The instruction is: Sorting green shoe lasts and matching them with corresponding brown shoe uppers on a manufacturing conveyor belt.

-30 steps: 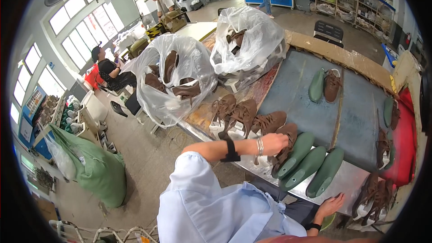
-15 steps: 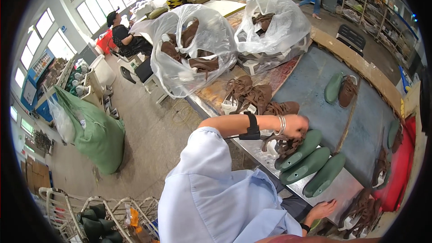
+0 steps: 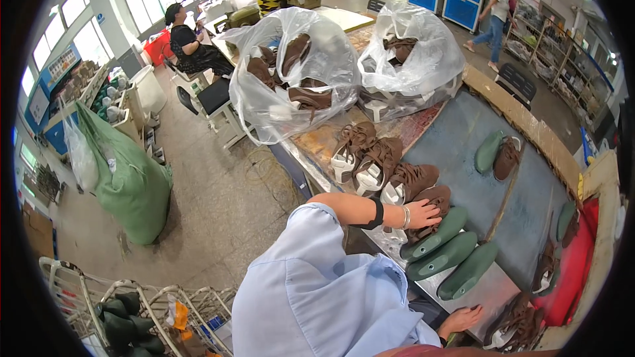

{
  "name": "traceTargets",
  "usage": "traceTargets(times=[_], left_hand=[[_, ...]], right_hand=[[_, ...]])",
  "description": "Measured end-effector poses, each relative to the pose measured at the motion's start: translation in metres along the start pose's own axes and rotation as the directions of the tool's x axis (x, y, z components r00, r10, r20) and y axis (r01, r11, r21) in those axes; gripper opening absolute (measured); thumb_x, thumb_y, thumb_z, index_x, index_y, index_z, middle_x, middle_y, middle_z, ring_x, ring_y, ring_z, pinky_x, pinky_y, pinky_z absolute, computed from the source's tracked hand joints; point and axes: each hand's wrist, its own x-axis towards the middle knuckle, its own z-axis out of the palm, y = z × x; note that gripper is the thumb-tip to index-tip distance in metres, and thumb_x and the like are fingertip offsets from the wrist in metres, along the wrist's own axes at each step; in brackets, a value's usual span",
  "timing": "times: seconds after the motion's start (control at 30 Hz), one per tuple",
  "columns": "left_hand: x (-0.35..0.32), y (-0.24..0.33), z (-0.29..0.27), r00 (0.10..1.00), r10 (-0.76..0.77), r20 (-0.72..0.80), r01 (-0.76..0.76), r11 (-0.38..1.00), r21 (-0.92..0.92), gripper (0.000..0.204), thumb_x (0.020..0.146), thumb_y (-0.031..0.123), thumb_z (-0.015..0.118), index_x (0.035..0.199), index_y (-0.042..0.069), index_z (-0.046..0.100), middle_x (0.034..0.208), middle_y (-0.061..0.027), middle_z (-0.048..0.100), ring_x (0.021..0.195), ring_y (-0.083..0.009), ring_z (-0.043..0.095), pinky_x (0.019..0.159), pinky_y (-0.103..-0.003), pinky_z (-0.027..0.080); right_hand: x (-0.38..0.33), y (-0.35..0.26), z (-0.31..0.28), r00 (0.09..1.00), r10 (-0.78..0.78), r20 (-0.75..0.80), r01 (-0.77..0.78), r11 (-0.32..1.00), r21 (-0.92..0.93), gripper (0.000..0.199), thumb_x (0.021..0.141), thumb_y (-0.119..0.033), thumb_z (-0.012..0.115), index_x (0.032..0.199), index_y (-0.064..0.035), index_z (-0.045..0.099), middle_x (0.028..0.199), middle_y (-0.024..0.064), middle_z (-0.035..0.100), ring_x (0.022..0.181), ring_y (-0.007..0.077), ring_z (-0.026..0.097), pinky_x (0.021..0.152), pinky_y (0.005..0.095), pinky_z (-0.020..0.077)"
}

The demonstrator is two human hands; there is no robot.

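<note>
While the left hand [image 3: 423,213] rests with fingers spread flat, it lies on a brown shoe upper [image 3: 433,199] at the near edge of the workbench [image 3: 463,132]; the fingers are not seen to close round it, so whether it is gripped cannot be told. This upper lies directly under the palm, with its long axis running from the hand toward the bench's far right and its heel end away from the wrist. It looks like soft brown leather with laces. Left of it along the bench edge, three more brown uppers [image 3: 370,158] lie in a row, with pale linings showing. Just right of the hand, three dark green shoe lasts [image 3: 440,251], smooth and rounded, lie parallel, touching side by side. Further right and nearer the person, the right hand [image 3: 466,317] rests open, fingertips on the bench's metal edge, holding nothing.
</note>
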Motion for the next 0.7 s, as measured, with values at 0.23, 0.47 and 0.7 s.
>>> traceTargets(times=[0.23,0.47,0.7], left_hand=[[0.003,0.003,-0.015,0.999,-0.039,0.03,0.038,0.998,0.05,0.054,0.088,0.025,0.048,0.14,0.012,0.038,0.134,-0.0199,0.044,0.118,-0.0395,0.048,0.091,-0.054,0.04],[-0.004,0.012,-0.025,0.974,0.119,-0.19,-0.063,0.958,0.278,0.036,0.082,0.025,0.052,0.108,0.002,0.062,0.084,-0.014,0.066,0.092,-0.0323,0.057,0.071,-0.043,0.044],[-0.014,0.01,-0.018,0.998,0.047,0.029,-0.046,0.998,-0.042,0.045,0.082,0.026,0.052,0.123,0.007,0.056,0.108,-0.012,0.063,0.107,-0.0293,0.051,0.086,-0.041,0.041]], right_hand=[[0.002,0.008,0.012,1.0,-0.013,0.028,0.014,0.999,-0.039,0.039,0.088,-0.015,0.045,0.124,-0.0015,0.054,0.129,0.014,0.053,0.118,0.0323,0.049,0.098,0.043,0.0388],[0.005,0.014,0.022,0.997,0.022,0.077,-0.021,1.0,-0.017,0.039,0.087,-0.013,0.048,0.125,-0.0011,0.052,0.128,0.0156,0.053,0.117,0.0338,0.049,0.099,0.0434,0.0379],[0.006,0.029,0.033,0.996,-0.018,0.089,0.021,0.999,-0.031,0.04,0.088,-0.011,0.048,0.126,-0.0004,0.051,0.13,0.0184,0.05,0.118,0.0364,0.046,0.1,0.0444,0.0366]])
